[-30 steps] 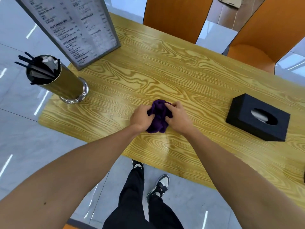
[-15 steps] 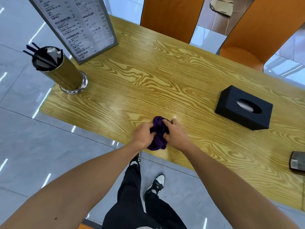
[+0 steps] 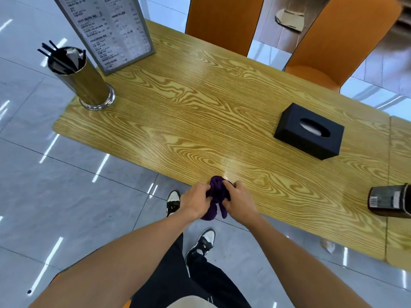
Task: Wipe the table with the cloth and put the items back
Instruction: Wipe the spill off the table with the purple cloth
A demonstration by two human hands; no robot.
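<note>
A person stands at the near edge of a wood-grain surface point(image 3: 200, 112) with both hands closed on a bunched purple cloth point(image 3: 216, 197), the left hand point(image 3: 195, 202) gripping its left side and the right hand point(image 3: 239, 202) its right, each grip wrapped tight around fabric so that a loose tail hangs below the edge toward the floor. Holding the cloth balled between two hands right at the rim suggests it is being gathered or refolded, perhaps to trap what was wiped up, not pressed flat for a stroke. The other items sit pushed to the margins, which leaves the broad middle bare for wiping: a metal holder point(image 3: 85, 83) of black straws at the far left corner, a menu stand point(image 3: 106, 30) just behind it, a black tissue box point(image 3: 309, 132) toward the right, and a dark cup point(image 3: 390, 201) lying on its side at the right rim. A sheen shows on the wood just beyond the cloth, though whether from damp or from ceiling light cannot be told. Judged from this layout, putting the items back is not yet done
</note>
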